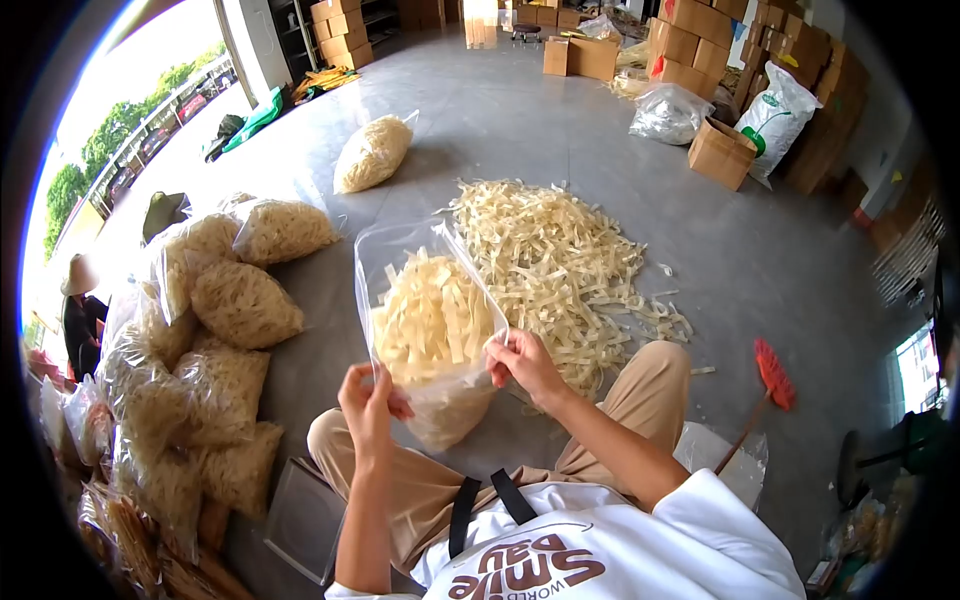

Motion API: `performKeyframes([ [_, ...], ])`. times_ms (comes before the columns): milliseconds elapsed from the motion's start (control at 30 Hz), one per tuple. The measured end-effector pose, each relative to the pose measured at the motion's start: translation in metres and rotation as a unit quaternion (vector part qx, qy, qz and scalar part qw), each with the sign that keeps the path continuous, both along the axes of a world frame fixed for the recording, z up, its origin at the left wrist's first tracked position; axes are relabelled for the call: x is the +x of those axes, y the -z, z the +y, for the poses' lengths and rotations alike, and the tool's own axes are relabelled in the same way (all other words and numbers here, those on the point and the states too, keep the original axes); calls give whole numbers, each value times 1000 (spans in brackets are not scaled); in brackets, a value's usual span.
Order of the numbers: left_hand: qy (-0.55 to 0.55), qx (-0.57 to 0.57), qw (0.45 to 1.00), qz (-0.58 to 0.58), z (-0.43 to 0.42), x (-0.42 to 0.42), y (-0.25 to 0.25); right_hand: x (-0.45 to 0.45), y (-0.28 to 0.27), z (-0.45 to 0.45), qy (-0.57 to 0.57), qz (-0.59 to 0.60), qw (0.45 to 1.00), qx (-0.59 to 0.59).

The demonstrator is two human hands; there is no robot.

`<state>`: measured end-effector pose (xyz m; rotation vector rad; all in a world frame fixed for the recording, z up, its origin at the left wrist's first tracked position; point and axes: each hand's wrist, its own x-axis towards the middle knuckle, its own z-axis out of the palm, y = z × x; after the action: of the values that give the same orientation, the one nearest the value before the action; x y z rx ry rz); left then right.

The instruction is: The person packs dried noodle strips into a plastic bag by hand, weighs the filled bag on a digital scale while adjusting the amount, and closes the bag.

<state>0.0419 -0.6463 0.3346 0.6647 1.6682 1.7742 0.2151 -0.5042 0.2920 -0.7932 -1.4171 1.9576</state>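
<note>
Between my knees stands a clear plastic bag (pixel 447 410), its mouth spread wide and pale, flat dried strips (pixel 430 310) heaped inside. My left hand (pixel 368 402) pinches the bag's near left rim. On the right side of the rim, the fingers of my right hand (pixel 522 362) are closed on the plastic. Just beyond the bag, a large loose pile of the same strips (pixel 550 260) spreads over the grey floor. The lower part of the bag is partly hidden by my left hand and leg.
Several filled bags (pixel 245 305) are stacked at my left, with one more filled bag (pixel 373 153) ahead. A red broom (pixel 773 375) lies at right. Cardboard boxes (pixel 693 45) and a white sack (pixel 780 118) stand far right. A person in a hat (pixel 82 310) is at far left.
</note>
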Motion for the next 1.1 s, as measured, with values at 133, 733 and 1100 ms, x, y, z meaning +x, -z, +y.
performKeyframes([
  [133,19,-77,996,-42,-44,32,35,25,26,-35,6,-88,994,59],
  [733,71,-118,967,216,-49,69,19,14,-23,-50,-152,-75,785,596],
  [1100,10,-118,943,311,-43,60,19,1,-29,-54,-127,-116,767,618],
])
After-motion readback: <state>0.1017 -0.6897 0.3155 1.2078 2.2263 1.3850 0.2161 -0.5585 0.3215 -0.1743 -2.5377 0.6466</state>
